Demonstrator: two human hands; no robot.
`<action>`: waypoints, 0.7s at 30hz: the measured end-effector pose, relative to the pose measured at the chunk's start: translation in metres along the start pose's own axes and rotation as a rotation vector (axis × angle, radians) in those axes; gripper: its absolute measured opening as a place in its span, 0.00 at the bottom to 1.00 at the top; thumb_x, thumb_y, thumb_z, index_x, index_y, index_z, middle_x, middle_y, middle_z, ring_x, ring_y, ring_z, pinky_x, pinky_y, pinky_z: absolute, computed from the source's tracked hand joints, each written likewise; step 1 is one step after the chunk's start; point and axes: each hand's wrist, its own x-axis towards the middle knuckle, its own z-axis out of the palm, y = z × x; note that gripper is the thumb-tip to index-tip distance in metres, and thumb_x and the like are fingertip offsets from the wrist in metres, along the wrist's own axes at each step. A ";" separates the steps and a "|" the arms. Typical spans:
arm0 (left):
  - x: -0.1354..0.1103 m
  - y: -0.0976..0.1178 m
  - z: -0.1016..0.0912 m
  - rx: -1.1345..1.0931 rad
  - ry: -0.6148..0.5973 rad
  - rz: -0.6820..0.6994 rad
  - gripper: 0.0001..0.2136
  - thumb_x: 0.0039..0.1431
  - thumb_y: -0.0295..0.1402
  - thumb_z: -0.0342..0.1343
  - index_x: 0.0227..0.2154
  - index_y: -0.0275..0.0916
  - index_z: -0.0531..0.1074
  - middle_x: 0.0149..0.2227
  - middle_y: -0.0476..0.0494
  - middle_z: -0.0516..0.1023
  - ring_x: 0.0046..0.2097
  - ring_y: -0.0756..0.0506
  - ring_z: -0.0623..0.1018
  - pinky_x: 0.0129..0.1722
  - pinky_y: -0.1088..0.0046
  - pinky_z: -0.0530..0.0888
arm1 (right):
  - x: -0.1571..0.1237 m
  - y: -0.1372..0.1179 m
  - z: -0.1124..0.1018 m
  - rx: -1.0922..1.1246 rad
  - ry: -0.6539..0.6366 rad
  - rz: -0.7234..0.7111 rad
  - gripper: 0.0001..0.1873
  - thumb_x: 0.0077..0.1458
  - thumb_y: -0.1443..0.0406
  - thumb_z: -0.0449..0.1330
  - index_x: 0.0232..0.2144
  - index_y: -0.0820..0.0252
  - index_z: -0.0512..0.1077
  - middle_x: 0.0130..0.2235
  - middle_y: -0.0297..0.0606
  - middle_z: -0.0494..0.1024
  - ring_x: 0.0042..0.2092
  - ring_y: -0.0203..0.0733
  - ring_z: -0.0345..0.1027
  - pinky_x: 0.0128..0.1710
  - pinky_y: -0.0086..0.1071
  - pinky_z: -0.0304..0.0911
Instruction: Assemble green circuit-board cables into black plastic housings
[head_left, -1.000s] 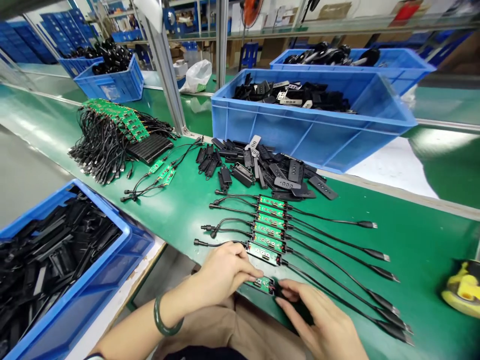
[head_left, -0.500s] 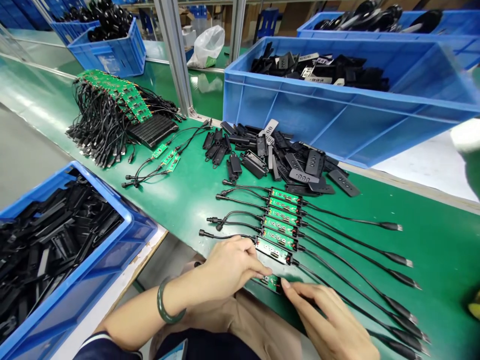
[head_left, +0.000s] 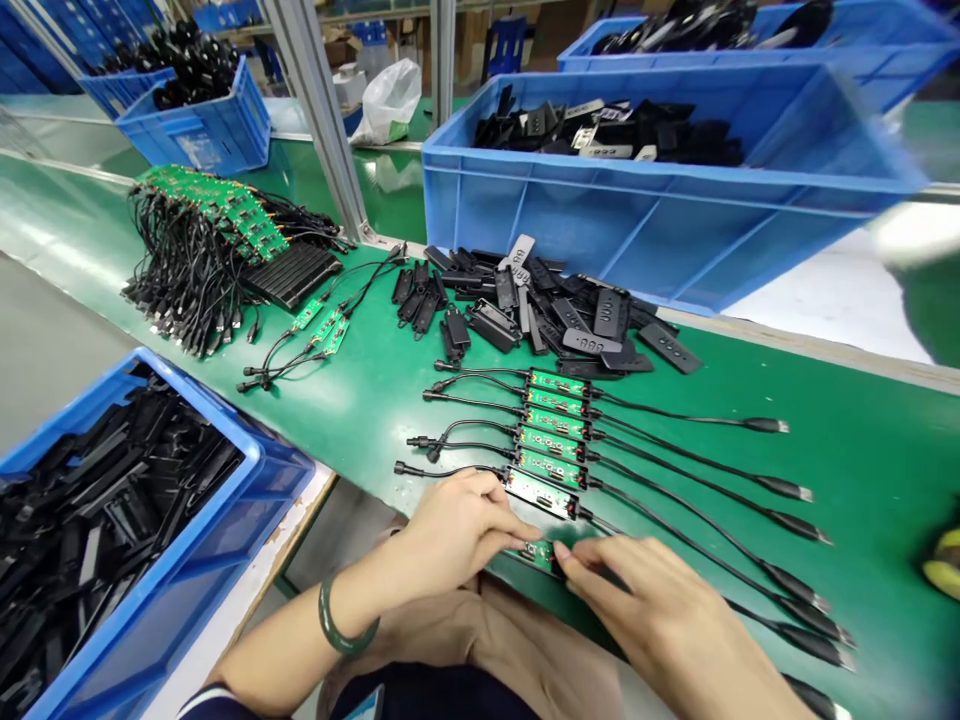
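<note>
A small green circuit board (head_left: 536,552) is at the table's front edge, partly hidden by my fingers. My left hand (head_left: 465,525) has its fingers closed on the board's left part. At the board's right end, the thumb and fingertips of my right hand (head_left: 645,600) pinch it where a cable would join, though the hand hides that spot. Just beyond lies a row of several green boards in black housings (head_left: 551,435), side by side. Black cables with round connectors (head_left: 409,468) run left from them, and cables with USB plugs (head_left: 795,490) run right.
Loose black housings and covers (head_left: 555,310) are heaped behind the row. A large blue bin (head_left: 600,220) of covers stands at the back. Wired boards (head_left: 217,215) are piled at left, near three loose ones (head_left: 326,330). Another blue bin (head_left: 259,470) of black parts sits front left.
My view has shifted slightly. My right hand has moved in a little along the board's right end, with its fingers more bent. My left hand stays on the board.
</note>
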 end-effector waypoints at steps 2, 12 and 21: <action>0.000 0.002 -0.001 -0.013 0.000 -0.009 0.08 0.60 0.29 0.61 0.41 0.44 0.80 0.34 0.48 0.76 0.37 0.48 0.73 0.40 0.73 0.70 | -0.001 0.000 0.006 0.059 0.054 0.081 0.14 0.68 0.64 0.49 0.47 0.59 0.73 0.41 0.43 0.77 0.39 0.42 0.73 0.38 0.34 0.69; -0.016 0.009 -0.030 -0.139 0.034 -0.191 0.16 0.55 0.17 0.57 0.44 0.40 0.77 0.41 0.46 0.79 0.40 0.49 0.77 0.39 0.76 0.74 | -0.005 -0.011 0.022 -0.004 0.245 0.115 0.18 0.61 0.76 0.49 0.45 0.59 0.76 0.42 0.46 0.78 0.42 0.44 0.72 0.42 0.39 0.68; -0.020 -0.002 -0.011 -0.185 0.219 -0.148 0.08 0.60 0.26 0.60 0.39 0.42 0.81 0.34 0.47 0.83 0.34 0.48 0.80 0.33 0.76 0.73 | -0.005 -0.011 0.029 -0.059 0.286 0.101 0.19 0.59 0.77 0.48 0.43 0.62 0.76 0.42 0.48 0.78 0.42 0.46 0.71 0.42 0.40 0.66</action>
